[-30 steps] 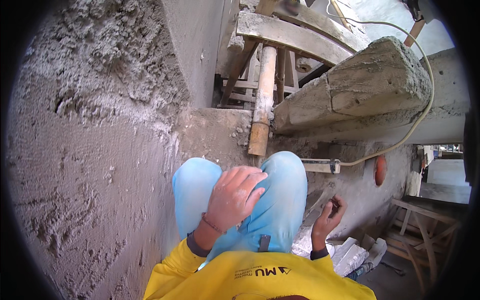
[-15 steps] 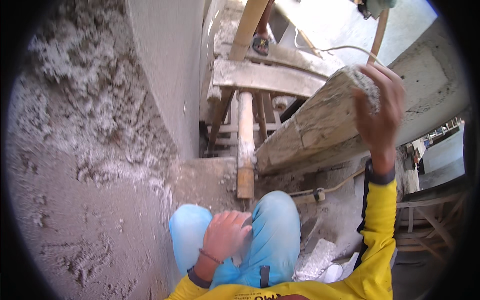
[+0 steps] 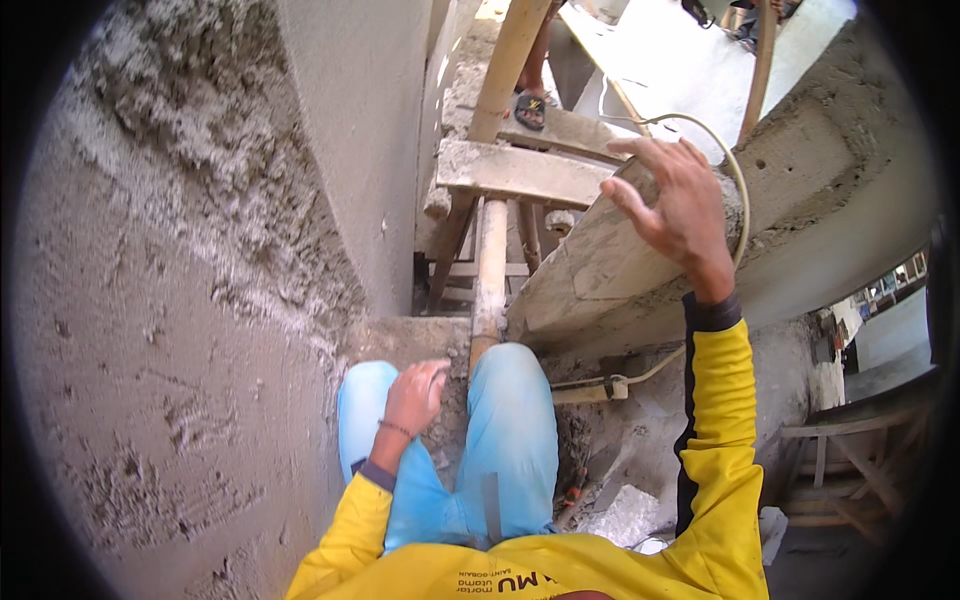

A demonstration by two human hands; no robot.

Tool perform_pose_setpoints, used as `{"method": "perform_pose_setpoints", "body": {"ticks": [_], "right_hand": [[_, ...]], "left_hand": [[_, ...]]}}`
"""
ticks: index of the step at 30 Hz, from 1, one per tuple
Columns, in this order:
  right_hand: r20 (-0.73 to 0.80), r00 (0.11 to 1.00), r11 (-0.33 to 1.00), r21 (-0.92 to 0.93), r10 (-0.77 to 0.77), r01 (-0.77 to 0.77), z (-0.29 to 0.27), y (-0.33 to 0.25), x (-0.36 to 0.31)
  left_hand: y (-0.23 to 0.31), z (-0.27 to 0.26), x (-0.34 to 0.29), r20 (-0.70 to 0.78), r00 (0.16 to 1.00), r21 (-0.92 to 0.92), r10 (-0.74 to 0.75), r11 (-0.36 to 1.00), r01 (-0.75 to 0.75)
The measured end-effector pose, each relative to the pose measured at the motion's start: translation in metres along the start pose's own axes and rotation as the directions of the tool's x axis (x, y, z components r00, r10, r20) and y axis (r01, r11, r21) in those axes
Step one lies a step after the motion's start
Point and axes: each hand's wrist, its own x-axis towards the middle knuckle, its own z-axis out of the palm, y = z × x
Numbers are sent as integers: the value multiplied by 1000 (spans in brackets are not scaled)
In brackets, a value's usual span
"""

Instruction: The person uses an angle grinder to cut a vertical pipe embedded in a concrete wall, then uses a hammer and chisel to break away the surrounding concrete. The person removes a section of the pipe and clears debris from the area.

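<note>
My left hand point(image 3: 412, 398) is just beside my left knee, its fingers curled in. A small grey edge shows at the fingertips, too unclear to name. My right hand point(image 3: 682, 212) is raised to the right over the edge of a pale concrete beam point(image 3: 590, 265), thumb and fingers apart, nothing in it. Whether its palm touches the beam cannot be seen. Behind that hand runs a cream cable point(image 3: 738, 190), curving over the beam. Between my knees and the planks lies a mortar-smeared bamboo pole point(image 3: 490, 265).
Rough wet-looking plaster point(image 3: 180, 300) covers the wall at my left. Ahead, a wooden plank point(image 3: 540, 172) crosses a timber scaffold, with another person's sandalled foot point(image 3: 530, 112) beyond. A power strip point(image 3: 590, 392) and a crumpled pale sack point(image 3: 622, 515) lie at the lower right.
My right hand has moved left along the beam. My left hand has shifted from between my thighs up and left to my left knee. The view has tilted slightly.
</note>
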Motion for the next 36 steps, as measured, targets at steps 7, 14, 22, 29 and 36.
{"method": "perform_pose_setpoints", "body": {"ticks": [7,14,22,29,36], "right_hand": [[3,1000,1000,4,31,-31,-11,-1,-4],[2,1000,1000,6,11,-11,-10,2,-1],[41,998,999,21,-40,39,7,12,-2],[85,995,998,17,-60,59,-9,-1,5],[137,988,997,-23,-74,78,-3,10,2]], "left_hand": [[42,38,149,198,973,185,-123,979,86],[79,41,182,142,990,164,-19,986,-4],[-33,119,18,275,862,145,-426,904,401],[18,119,153,323,906,210,-275,954,215],[-13,164,104,-47,945,117,-325,937,328]]}}
